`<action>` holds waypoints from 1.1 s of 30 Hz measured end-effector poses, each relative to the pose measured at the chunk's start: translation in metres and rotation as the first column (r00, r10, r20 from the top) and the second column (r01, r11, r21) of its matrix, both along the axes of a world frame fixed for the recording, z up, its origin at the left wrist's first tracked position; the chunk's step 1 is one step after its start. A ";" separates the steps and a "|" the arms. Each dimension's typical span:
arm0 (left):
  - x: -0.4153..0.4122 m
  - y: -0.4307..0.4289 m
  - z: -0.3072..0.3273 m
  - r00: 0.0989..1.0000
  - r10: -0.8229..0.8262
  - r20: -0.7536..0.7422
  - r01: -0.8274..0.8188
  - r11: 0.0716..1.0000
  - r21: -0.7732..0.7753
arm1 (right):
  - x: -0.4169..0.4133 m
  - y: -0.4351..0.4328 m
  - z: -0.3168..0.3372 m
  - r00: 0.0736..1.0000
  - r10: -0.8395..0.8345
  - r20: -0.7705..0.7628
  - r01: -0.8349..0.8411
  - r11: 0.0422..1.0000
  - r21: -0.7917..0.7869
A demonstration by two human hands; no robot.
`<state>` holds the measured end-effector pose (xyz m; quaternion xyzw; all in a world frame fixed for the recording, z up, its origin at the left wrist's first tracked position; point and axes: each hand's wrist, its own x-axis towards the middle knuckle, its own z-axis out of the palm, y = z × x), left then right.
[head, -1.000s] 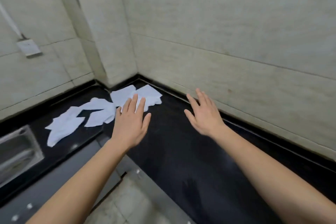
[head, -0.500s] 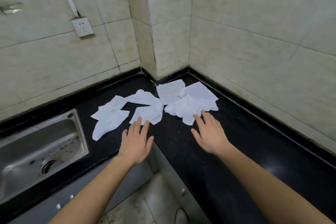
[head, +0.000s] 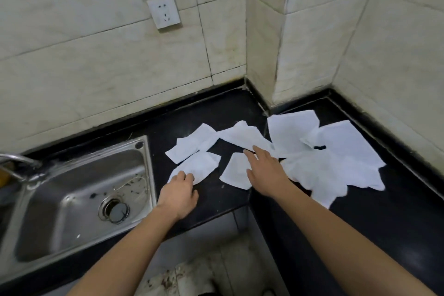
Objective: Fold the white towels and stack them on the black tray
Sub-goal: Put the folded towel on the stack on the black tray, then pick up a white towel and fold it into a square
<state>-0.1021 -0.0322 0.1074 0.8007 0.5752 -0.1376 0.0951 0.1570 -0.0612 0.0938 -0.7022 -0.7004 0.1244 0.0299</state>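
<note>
The white towels lie unfolded and scattered over the corner of the black worktop, right of the sink. My left hand bends its fingers onto the near left towel; I cannot tell whether it pinches. My right hand is flat, fingers straight, over the middle towel.

Steel sink, wall socket, black countertop

kitchen | steel sink | black countertop | tiled walls
</note>
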 end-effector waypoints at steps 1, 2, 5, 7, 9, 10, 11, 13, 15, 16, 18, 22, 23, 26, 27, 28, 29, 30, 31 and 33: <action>-0.005 0.009 -0.008 1.000 0.000 0.002 0.000 1.000 -0.016 | -0.009 0.013 -0.006 1.000 0.025 -0.004 -0.025 1.000 -0.018; -0.009 0.018 -0.016 1.000 0.004 -0.002 -0.004 0.999 -0.035 | -0.017 0.026 -0.012 0.999 0.047 -0.005 -0.048 0.998 -0.033; -0.019 0.049 -0.042 1.000 -0.015 -0.024 0.013 0.997 -0.075 | -0.042 0.059 -0.034 0.996 0.087 -0.010 -0.087 0.992 -0.087; -0.029 0.070 -0.063 0.998 -0.050 -0.044 0.044 0.991 -0.128 | -0.062 0.077 -0.053 0.997 0.071 -0.021 -0.074 0.986 -0.148; -0.038 0.085 -0.080 0.992 -0.105 -0.071 0.092 0.981 -0.172 | -0.076 0.090 -0.067 0.998 0.062 -0.003 -0.061 0.977 -0.205; -0.042 0.091 -0.086 0.988 -0.133 -0.081 0.116 0.975 -0.191 | -0.084 0.097 -0.075 0.998 0.070 0.005 -0.067 0.969 -0.238; -0.048 0.096 -0.093 0.980 -0.176 -0.091 0.154 0.966 -0.209 | -0.091 0.103 -0.082 0.995 0.093 0.029 -0.082 0.960 -0.266; -0.058 0.107 -0.107 0.970 -0.227 -0.083 0.205 0.954 -0.217 | -0.101 0.114 -0.092 0.986 0.139 0.092 -0.101 0.936 -0.337; -0.068 0.115 -0.116 0.962 -0.269 -0.049 0.255 0.947 -0.197 | -0.109 0.121 -0.098 0.973 0.180 0.142 -0.123 0.932 -0.340; -0.073 0.119 -0.117 0.957 -0.290 0.002 0.286 0.940 -0.186 | -0.112 0.122 -0.102 0.969 0.181 0.168 -0.116 0.934 -0.339; -0.082 0.129 -0.119 0.942 -0.322 0.095 0.333 0.932 -0.143 | -0.113 0.122 -0.104 0.962 0.177 0.209 -0.094 0.930 -0.355; -0.083 0.163 -0.101 0.934 -0.182 0.306 0.213 0.974 -0.071 | -0.106 0.125 -0.080 0.995 -0.080 -0.061 0.066 0.978 -0.200; -0.078 0.173 -0.095 0.919 -0.163 0.360 0.190 0.981 -0.039 | -0.102 0.126 -0.069 0.973 -0.166 -0.159 0.140 0.977 -0.162; -0.058 0.198 -0.068 0.865 -0.183 0.467 0.198 0.980 0.017 | -0.087 0.125 -0.036 0.905 -0.295 -0.306 0.272 0.955 -0.115; -0.048 0.204 -0.058 0.832 -0.212 0.512 0.226 0.974 0.037 | -0.081 0.122 -0.025 0.892 -0.321 -0.317 0.311 0.947 -0.083; -0.037 0.208 -0.046 0.796 -0.244 0.554 0.255 0.965 0.059 | -0.074 0.118 -0.015 0.882 -0.348 -0.318 0.348 0.936 -0.060; -0.030 0.212 -0.039 0.761 -0.269 0.590 0.278 0.957 0.078 | -0.069 0.116 -0.008 0.878 -0.361 -0.314 0.372 0.928 -0.027; -0.020 0.215 -0.030 0.731 -0.301 0.612 0.310 0.946 0.095 | -0.062 0.110 0.000 0.876 -0.382 -0.293 0.401 0.916 0.006; -0.007 0.214 -0.022 0.699 -0.351 0.623 0.363 0.925 0.115 | -0.054 0.101 0.008 0.872 -0.411 -0.264 0.437 0.899 0.042; 0.014 0.215 -0.014 0.660 -0.414 0.627 0.433 0.891 0.132 | -0.038 0.083 0.020 0.846 -0.485 -0.220 0.511 0.856 0.078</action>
